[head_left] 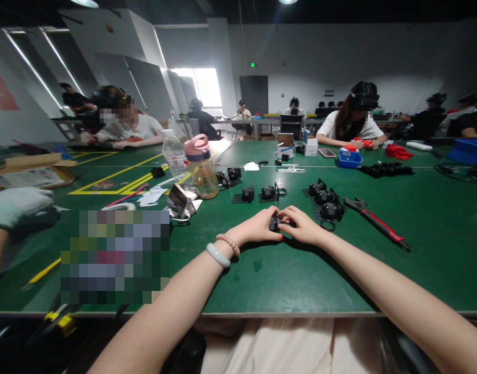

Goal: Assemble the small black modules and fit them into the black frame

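In the head view, my left hand [261,225] is closed around a small black plastic part [274,224] just above the green table. My right hand [303,224] meets it from the other side, its fingers bent against the part's right edge; a dark ring-like piece seems to lie under these fingers, mostly covered. Just beyond my hands lie similar black parts [268,192], one beside a loose black ring [282,191]. Several more black parts [326,200] are grouped to the right, with another ring [328,225] in front of them.
An adjustable wrench [382,228] with a red-and-black handle lies to the right. Left of centre stand a pink-lidded bottle [204,174], a clear plastic bottle [175,158] and a propped phone [181,201]. A co-worker's gloved hand [20,205] rests far left. A blue bin [349,157] sits farther back.
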